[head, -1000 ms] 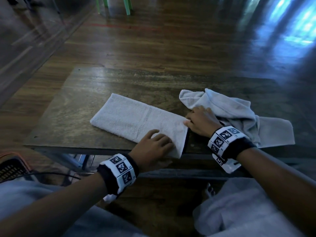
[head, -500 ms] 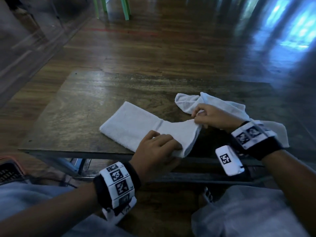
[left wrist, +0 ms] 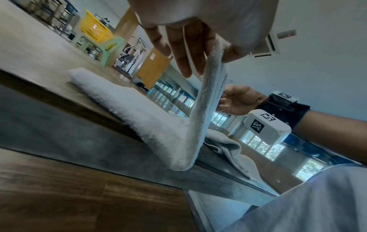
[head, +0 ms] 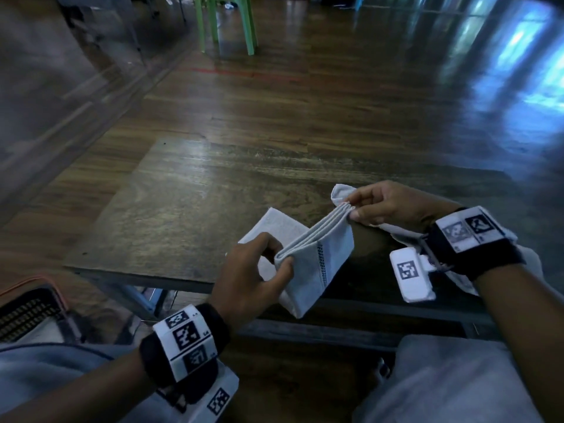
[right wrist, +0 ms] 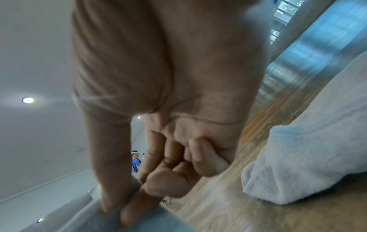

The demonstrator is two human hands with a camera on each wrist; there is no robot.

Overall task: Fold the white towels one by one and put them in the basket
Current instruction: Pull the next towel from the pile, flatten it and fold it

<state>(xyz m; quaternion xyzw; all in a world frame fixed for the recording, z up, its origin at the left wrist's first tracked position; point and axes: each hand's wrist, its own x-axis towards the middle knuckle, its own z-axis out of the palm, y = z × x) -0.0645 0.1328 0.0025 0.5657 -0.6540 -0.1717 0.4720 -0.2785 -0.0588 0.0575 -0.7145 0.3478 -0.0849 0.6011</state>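
A folded white towel lies with its far part on the wooden table, and its near end is lifted off the top. My left hand pinches the near corner of the raised end; my right hand pinches the far corner, where the stacked layers show. In the left wrist view the towel bends upward from the table edge to my fingers. In the right wrist view my thumb and fingers press on cloth. A second, crumpled white towel lies under and behind my right hand. The dark basket stands low at the left.
The table's front edge runs just ahead of my knees. A green plastic chair stands far across the wooden floor. The crumpled towel fills the right of the right wrist view.
Both hands went from pressing the towel flat to pinching its right end and lifting it up and leftward over the rest. The head view moved closer.
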